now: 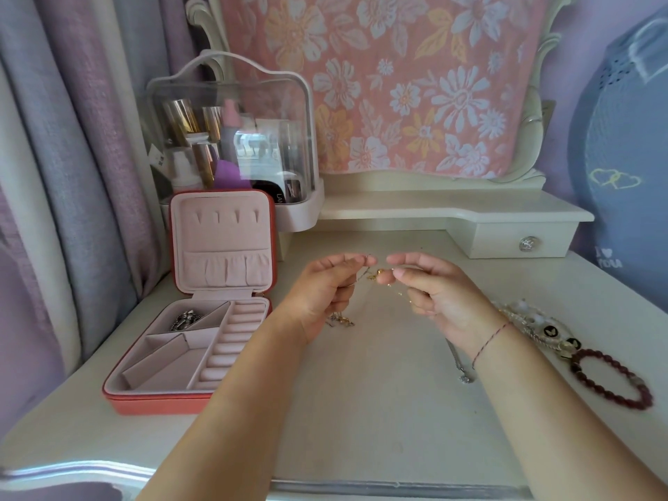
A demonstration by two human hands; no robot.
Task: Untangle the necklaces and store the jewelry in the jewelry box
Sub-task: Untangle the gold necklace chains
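This is a bedroom in a home, seen at a dressing table. A cream-painted wooden vanity (361, 410) carries a carved cream mirror frame (526, 173) draped with a pink floral cloth (397, 85), a small crystal-knobbed drawer (499, 240) and a clear plastic cosmetics case (231, 139) of make-up. Lilac curtains (72, 139) hang beside it.

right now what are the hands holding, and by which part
Tangled necklace chains, pinched at the knot between the fingers of the left hand and right hand; loose ends hang down.
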